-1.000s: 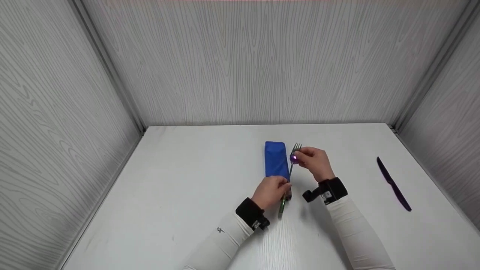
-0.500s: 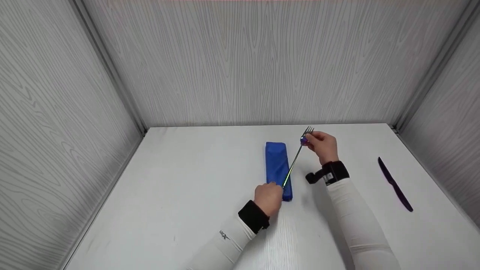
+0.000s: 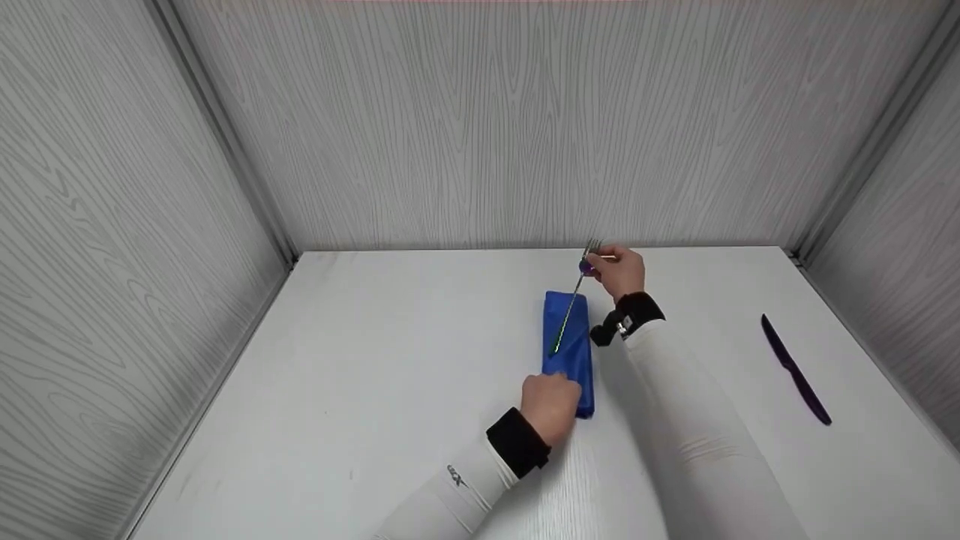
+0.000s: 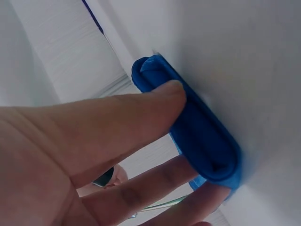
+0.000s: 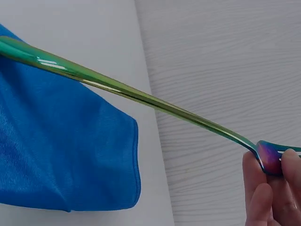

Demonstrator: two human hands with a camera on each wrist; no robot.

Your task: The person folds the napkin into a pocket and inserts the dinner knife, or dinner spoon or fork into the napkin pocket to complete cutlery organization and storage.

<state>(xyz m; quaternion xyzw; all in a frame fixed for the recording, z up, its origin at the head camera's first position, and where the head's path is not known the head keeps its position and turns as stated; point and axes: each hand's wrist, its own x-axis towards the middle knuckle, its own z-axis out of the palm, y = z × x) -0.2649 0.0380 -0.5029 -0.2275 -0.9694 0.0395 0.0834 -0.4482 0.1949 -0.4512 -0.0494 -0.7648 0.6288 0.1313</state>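
Observation:
A folded blue cloth napkin lies lengthwise on the white table. My left hand grips its near end; in the left wrist view the thumb presses the rolled layers of the napkin while the fingers reach round the far side. Up by the table's back edge, my right hand pinches a shiny rainbow-coloured fork at the neck, just below the tines. The fork's green handle slants down over the napkin in the right wrist view.
A dark purple table knife lies on the right side of the white table. Grey wood-grain panels stand at the back and on both sides.
The right hand has lifted the fork and carried it toward the back, its handle now over the napkin. The left hand has left the fork handle for the napkin's near end, which shifted slightly.

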